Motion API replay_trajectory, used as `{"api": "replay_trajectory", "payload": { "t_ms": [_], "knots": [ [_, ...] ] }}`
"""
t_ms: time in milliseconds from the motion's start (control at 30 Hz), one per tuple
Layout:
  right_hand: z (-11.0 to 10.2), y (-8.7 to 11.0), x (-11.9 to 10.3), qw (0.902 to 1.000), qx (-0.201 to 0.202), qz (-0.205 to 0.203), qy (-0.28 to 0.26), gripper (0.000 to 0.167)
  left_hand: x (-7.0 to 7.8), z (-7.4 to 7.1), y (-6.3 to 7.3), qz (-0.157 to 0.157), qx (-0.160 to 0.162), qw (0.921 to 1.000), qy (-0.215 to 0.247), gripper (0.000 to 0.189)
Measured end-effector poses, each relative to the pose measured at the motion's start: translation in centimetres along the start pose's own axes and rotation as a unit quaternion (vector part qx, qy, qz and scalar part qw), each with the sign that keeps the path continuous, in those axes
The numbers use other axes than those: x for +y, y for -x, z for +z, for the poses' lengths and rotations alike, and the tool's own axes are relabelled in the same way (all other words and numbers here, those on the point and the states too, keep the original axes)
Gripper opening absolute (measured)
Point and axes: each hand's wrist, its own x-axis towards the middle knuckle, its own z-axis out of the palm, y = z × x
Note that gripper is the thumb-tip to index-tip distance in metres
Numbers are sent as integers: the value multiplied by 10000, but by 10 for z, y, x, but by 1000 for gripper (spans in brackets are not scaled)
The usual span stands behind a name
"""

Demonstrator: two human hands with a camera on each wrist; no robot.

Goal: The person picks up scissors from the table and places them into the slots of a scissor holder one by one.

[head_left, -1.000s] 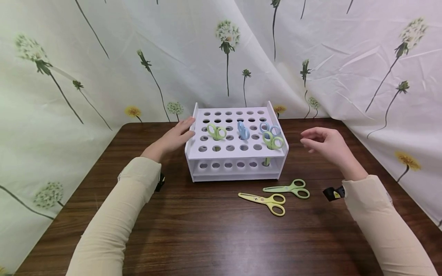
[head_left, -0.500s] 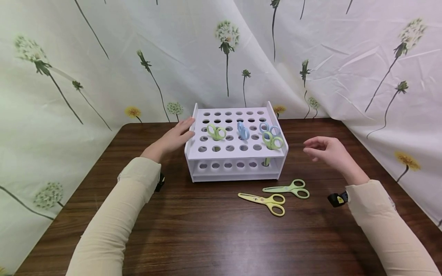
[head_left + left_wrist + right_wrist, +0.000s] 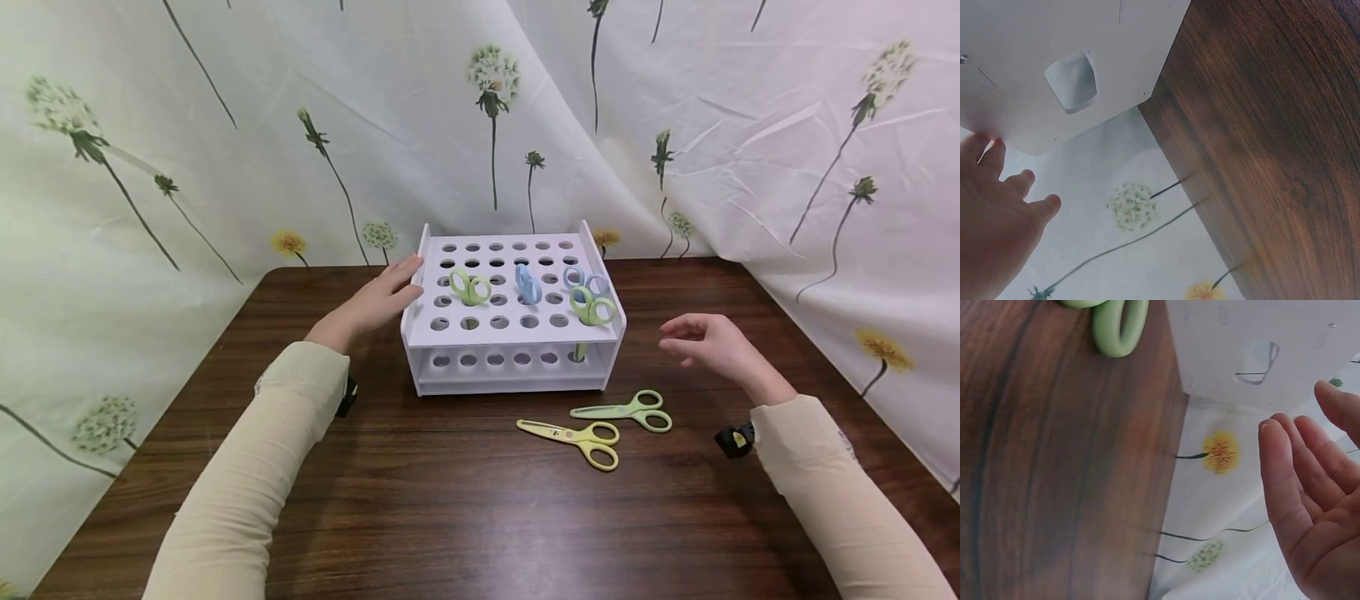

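Observation:
A white rack (image 3: 517,335) with rows of round holes stands at the back middle of the table. My left hand (image 3: 375,300) touches its left side panel with the fingertips; the left wrist view shows that hand (image 3: 1000,212) against the white panel. To the right of the rack my right hand (image 3: 708,342) hovers with loosely bent fingers and holds nothing. Green scissors (image 3: 471,287), blue scissors (image 3: 528,285), more blue scissors (image 3: 576,279) and other green scissors (image 3: 592,308) stand handles up in the holes. Yellow scissors (image 3: 573,435) and light green scissors (image 3: 630,410) lie before the rack.
The dark wooden table (image 3: 450,517) reaches back to a white curtain (image 3: 390,125) printed with dandelions, which also hangs along both sides. A side cutout (image 3: 1074,81) shows in the rack's left panel.
My right hand has come down towards the table, nearer the front, still holding nothing. My left hand, the rack and all the scissors stay where they were.

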Motion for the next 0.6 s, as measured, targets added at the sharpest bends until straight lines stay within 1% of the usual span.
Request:
{"api": "replay_trajectory", "payload": {
  "t_ms": [300, 600],
  "knots": [
    [8, -6, 18, 9975, -644, 236, -183, 40, 1, 0, 1, -15, -23, 10000, -18, 58],
    [17, -14, 22, 9928, -1125, 403, -116, 37, 0, 0, 1, 44, 19, 10000, 35, 58]
  ]
}}
